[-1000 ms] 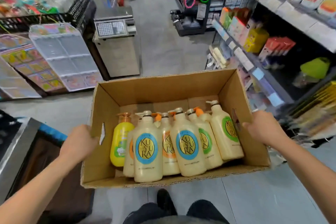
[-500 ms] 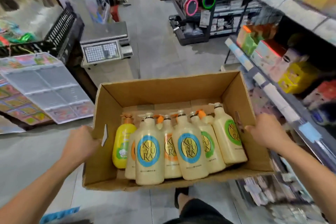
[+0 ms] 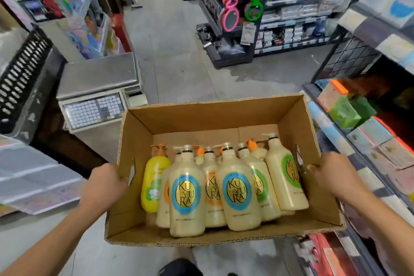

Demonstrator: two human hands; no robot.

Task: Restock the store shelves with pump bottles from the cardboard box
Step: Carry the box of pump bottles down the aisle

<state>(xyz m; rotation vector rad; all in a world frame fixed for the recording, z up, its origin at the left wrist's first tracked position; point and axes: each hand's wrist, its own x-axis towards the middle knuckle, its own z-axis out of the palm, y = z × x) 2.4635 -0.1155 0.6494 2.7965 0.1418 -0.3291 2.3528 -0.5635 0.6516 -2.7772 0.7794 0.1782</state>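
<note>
box (image 3: pixel 212 116): open cardboard, held up above the floor (image 3: pixel 179 63) between my two grips.
left grip (image 3: pixel 105 184): clasped on the box's left wall.
right grip (image 3: pixel 329 175): clasped on the right wall (thumb up at the rim).
bottles (image 3: pixel 237 190): cream pump bottles packed at the box's near end, leaning back, between my grips; neither touches them.
yellow bottle (image 3: pixel 154 184): leftmost, nearest my left grip, with the wall between.
shelves (image 3: pixel 358 163): just right of the box, beside my right grip.
scale (image 3: pixel 98 87): left, beyond the box.
</note>
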